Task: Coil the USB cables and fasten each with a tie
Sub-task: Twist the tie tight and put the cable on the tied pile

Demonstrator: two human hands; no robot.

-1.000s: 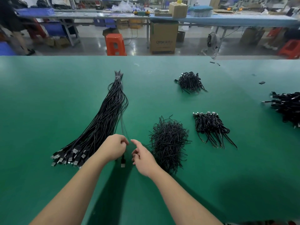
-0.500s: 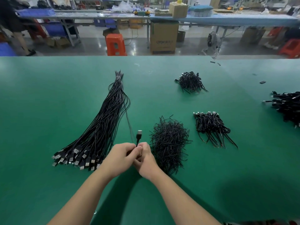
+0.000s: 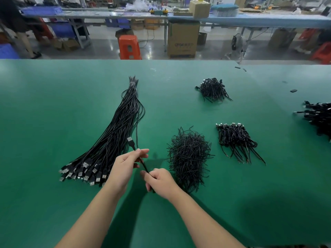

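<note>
Since half a second ago both hands have parted: left hand (image 3: 125, 164) and right hand (image 3: 160, 179) each pinch one USB cable (image 3: 141, 161) above the desk's (image 3: 44, 122) near edge. It looks light and limp; grip near the plug.

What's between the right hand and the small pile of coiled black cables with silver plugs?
In the head view, the heap of loose black wire ties lies between the right hand and the small pile of coiled black cables, then bare green table.
</note>
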